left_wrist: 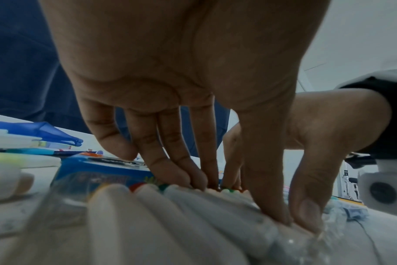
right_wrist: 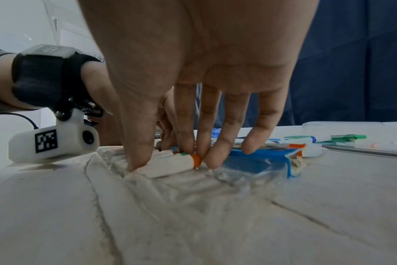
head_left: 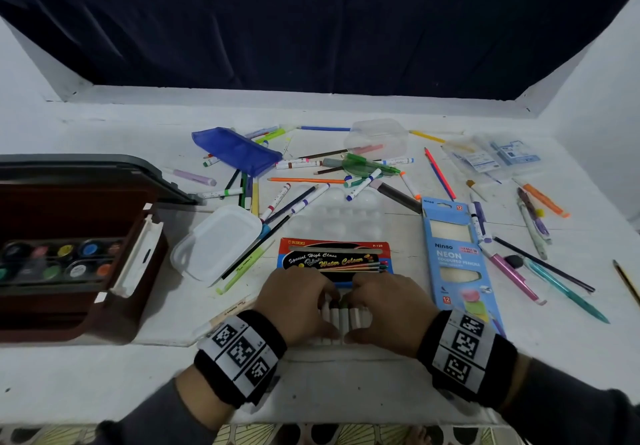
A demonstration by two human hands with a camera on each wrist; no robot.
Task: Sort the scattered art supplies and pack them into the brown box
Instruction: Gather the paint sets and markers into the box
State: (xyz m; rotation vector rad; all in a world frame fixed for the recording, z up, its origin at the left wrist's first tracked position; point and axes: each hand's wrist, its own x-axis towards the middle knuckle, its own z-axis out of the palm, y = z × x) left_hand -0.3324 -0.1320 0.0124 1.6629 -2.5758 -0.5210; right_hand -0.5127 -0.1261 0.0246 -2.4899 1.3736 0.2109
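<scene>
Both hands sit low in the middle of the head view, over a row of white markers (head_left: 341, 316) lying side by side in a clear plastic sleeve on the white surface (head_left: 346, 389). The left hand (head_left: 298, 304) has its fingers (left_wrist: 177, 161) fairly straight, tips pressing down on the marker caps, thumb on the barrels. The right hand (head_left: 391, 306) does the same from the other side, its fingers (right_wrist: 218, 141) close together, tips touching an orange-capped marker (right_wrist: 170, 164); neither hand closes around anything.

Touching the far end of the markers is one red and blue water colour pencil box (head_left: 334, 257). To its right lies one light blue neon pencil box (head_left: 457, 257), lengthwise. Left of centre is one clear plastic lid (head_left: 216, 243), and beyond the pencil box one white paint palette (head_left: 337, 212).

The brown box (head_left: 69, 250) stands open at the left edge of the frame, well apart from the hands, one tray of paint pots (head_left: 59, 261) inside it; about ten pots show.

Across the upper middle lie loose pens, markers and pencils, too many and too overlapped to count, around one blue pouch (head_left: 235, 150) and one clear tub (head_left: 375, 136). At upper right are two clear packets (head_left: 495, 157). A dark curtain (head_left: 311, 22) hangs behind.
</scene>
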